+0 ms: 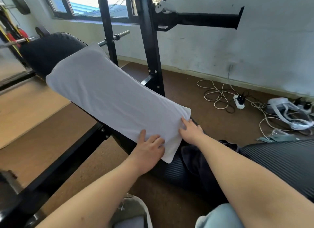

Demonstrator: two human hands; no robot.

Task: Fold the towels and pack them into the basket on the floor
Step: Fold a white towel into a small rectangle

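Down by our knee (pixel 219 216) and grey shoe (pixel 134 209), we reach out to the white towel (pixel 105 92), laid lengthwise along the black bench pad (pixel 51 49). Our left hand (pixel 149 148) lies flat on its near end with fingers spread. Our right hand (pixel 191 132) rests straight-fingered on the near right corner, gripping nothing. We'd call this mid-fold, with cross folds to come. A dark cloth (pixel 198 160) bunched under our right forearm may be another towel. No basket is in view, so we can't tell what's packed.
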